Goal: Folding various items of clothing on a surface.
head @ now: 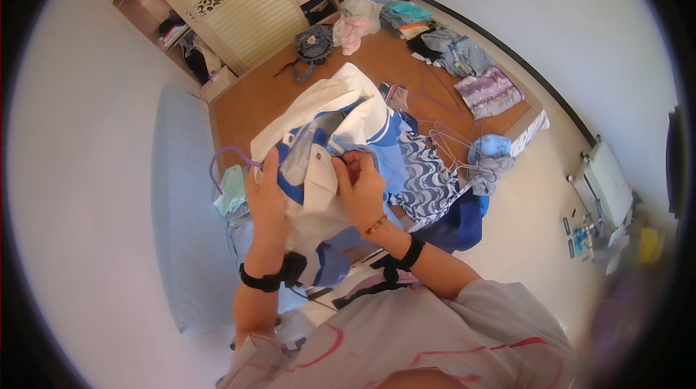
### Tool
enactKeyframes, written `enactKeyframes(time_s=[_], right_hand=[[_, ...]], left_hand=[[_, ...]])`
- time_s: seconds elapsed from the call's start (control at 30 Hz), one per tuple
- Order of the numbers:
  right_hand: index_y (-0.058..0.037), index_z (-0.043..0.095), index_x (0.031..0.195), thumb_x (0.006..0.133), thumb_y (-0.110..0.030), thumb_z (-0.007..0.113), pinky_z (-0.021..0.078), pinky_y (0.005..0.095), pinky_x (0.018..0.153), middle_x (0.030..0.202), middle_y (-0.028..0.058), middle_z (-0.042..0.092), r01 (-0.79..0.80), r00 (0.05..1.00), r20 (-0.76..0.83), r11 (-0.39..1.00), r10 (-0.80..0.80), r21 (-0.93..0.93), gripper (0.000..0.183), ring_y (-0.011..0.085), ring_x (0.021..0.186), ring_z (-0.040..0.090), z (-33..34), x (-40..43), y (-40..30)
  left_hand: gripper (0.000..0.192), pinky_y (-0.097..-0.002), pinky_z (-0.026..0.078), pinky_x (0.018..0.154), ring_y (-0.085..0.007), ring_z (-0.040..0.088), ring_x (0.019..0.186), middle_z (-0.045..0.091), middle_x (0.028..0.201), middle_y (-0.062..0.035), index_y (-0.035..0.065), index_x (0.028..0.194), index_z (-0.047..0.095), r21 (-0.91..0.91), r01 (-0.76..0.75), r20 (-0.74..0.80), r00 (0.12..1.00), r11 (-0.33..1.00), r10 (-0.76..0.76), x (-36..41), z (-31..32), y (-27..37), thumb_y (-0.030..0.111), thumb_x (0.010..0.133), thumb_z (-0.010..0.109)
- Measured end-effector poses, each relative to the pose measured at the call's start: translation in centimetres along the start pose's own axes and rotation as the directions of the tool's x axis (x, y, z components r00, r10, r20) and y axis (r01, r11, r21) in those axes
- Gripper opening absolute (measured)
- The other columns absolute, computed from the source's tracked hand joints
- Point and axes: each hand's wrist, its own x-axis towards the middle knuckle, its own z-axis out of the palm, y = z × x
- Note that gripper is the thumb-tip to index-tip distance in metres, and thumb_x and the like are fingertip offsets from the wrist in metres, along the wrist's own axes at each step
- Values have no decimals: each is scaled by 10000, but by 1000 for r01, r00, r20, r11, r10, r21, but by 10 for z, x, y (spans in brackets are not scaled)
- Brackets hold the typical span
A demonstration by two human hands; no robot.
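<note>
A cream and blue jacket (321,182) with snap buttons hangs bunched between my hands. My left hand (267,198) grips its collar area together with the shoulder of a purple clothes hanger (234,151), whose hook curves out to the left. The rest of the hanger runs inside the jacket and is mostly hidden. My right hand (360,188) pinches the front edge of the jacket near a button, thumb against the fingers. Behind the jacket on the right lies a wavy blue-and-white patterned garment (427,174).
Folded and crumpled clothes (465,54) line the far right side of a brown bed surface (250,84). Loose wire hangers (451,141) lie at its right edge. A dark cloth hat (314,43) sits farther back, before an open wardrobe (234,3). A suitcase (603,185) stands on the floor at right.
</note>
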Motion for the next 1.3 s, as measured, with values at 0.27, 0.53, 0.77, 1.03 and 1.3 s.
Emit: enactKeyframes(time_s=[0.27,0.53,0.77,1.03,1.3], right_hand=[[30,576,904,895,-189,615,417,300,522,650,100,566,-6,974,225,997,-12,81,222,159,555,538,-18,13,5],[11,607,860,908,-181,584,497,266,721,768,31,620,-579,722,627,752,293,316,199,130,730,595,-21,-8,68],[-17,502,1107,936,-116,516,491,289,810,999,67,559,-395,794,605,700,-65,595,198,126,903,580,-47,10,-5],[-40,499,1020,904,-215,553,514,425,864,1120,169,571,-883,387,840,416,381,218,217,291,989,619,-62,-4,18],[52,559,985,941,-484,442,516,380,825,920,181,622,-840,541,748,299,384,454,551,282,866,637,-60,8,67]], left_hand=[[412,-308,501,826,-222,632,946,626,1097,-122,-14,1160,566,61,63,-65,996,996,-59,9,2,3,268,865,617],[414,-369,479,886,-259,602,1022,614,1131,-119,6,1172,559,-26,-119,-126,985,993,115,15,-16,52,289,870,569],[381,-319,500,817,-234,628,936,624,1069,-146,-56,1142,563,-66,-159,-111,982,985,151,10,-15,55,226,887,568],[340,-308,485,808,-209,616,922,622,1068,-123,-37,1142,580,126,-179,-164,966,976,198,25,-10,-18,169,871,584],[448,-407,475,915,-281,598,1054,596,1179,-146,7,1243,503,-127,163,101,983,978,-151,31,-16,-37,293,899,517]])
